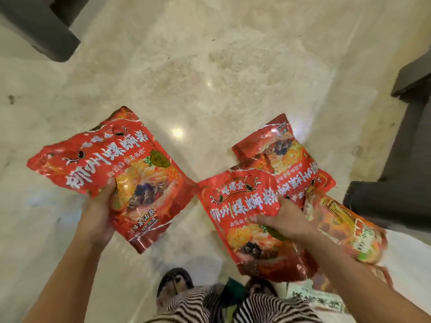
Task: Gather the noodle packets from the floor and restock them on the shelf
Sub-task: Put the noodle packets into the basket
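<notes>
My left hand (pixel 98 213) grips a stack of red noodle packets (pixel 130 173) by its lower left edge, held above the floor. My right hand (pixel 282 220) lies on top of another red noodle packet (pixel 247 213), fingers curled over its upper edge. A further red packet (pixel 296 159) lies partly under that one, toward the upper right. An orange-patterned packet (pixel 349 227) sits just right of my right wrist, blurred. No shelf boards with stock are visible in this view.
The floor is glossy cream marble (pixel 210 78). Dark grey shelf bases stand at the top left (pixel 46 31) and along the right (pixel 401 164). My sandalled foot (pixel 175 283) and striped trousers (pixel 233 308) are at the bottom, with a printed carton (pixel 314 299) beside them.
</notes>
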`<state>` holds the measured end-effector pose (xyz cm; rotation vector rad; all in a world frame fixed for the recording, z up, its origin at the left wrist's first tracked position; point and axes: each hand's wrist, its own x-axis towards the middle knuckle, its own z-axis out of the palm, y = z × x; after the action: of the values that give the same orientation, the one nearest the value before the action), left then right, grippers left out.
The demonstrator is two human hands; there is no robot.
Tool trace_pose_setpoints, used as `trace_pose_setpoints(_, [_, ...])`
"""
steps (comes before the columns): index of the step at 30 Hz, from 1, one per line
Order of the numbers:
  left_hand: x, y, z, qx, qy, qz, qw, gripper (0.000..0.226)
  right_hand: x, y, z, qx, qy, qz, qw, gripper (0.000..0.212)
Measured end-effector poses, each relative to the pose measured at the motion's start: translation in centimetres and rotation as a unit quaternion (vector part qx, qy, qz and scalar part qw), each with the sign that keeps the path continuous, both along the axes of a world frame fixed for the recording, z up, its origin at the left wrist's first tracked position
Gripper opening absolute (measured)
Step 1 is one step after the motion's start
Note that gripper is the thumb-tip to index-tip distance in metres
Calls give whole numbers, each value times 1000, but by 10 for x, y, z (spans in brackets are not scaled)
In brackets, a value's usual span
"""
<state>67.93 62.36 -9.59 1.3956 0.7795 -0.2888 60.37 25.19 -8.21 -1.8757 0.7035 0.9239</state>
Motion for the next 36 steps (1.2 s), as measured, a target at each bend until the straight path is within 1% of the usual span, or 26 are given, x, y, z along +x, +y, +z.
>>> trace_pose_setpoints(1, [-6,3,26,8,6,-6,1000,46,-4,4,23,-21,-3,-18,1000,56])
trace_pose_setpoints(5, [-24,14,133,48,28,-5,998,44,-5,22,132,-69,-11,-70,995,71])
trace_pose_setpoints(6, [-29,16,162,56,27,-11,998,41,-1,25,161,-77,-19,-72,994,69])
trace_pose_setpoints(8, [-39,19,220,55,22,-11,998,30,5,32,213,-80,-42,-54,994,52])
trace_pose_setpoints(9, [-47,21,250,50,23,1,998,24,8,37,240,-77,-45,-40,995,50])
trace_pose_setpoints(10, [-54,23,279,43,24,17,999,21,11,44,268,-72,-51,-25,996,52])
trace_pose_setpoints(13, [-81,34,361,35,34,62,997,15,13,65,344,-54,-65,6,996,68])
trace_pose_setpoints(15, [-101,43,408,20,42,85,995,11,12,80,388,-46,-70,31,996,66])
trace_pose_setpoints(16, [-114,50,428,10,47,94,994,13,11,89,408,-35,-70,43,996,61])
trace_pose_setpoints(17, [-127,56,447,-1,52,100,994,23,9,97,424,-24,-62,58,996,58])
trace_pose_setpoints(18, [-141,65,461,-12,54,107,993,39,6,108,439,-14,-53,76,996,56])
trace_pose_setpoints(19, [-157,75,473,-25,58,120,991,50,4,120,452,-3,-42,89,995,54])
trace_pose_setpoints(20, [-174,85,480,-36,60,141,988,51,2,133,463,12,-40,98,994,52])
trace_pose_setpoints(22, [-211,111,489,-41,77,196,977,40,-7,163,476,30,-38,113,992,47])
trace_pose_setpoints(23, [-231,124,490,-43,90,220,970,43,-12,181,481,35,-32,119,992,46])
trace_pose_setpoints(25, [-276,159,490,-47,109,249,961,63,-28,221,484,59,-24,131,989,35])
trace_pose_setpoints(27, [-321,196,491,-47,120,270,954,72,-47,266,480,82,-13,143,986,25])
trace_pose_setpoints(29, [-361,236,490,-41,124,297,946,62,-69,314,471,100,5,155,983,20])
trace_pose_setpoints(34, [-448,344,476,-42,128,351,927,33,-128,454,438,101,24,227,968,22])
trace_pose_setpoints(36, [-476,383,464,-46,143,359,921,31,-152,506,423,98,24,261,960,22])
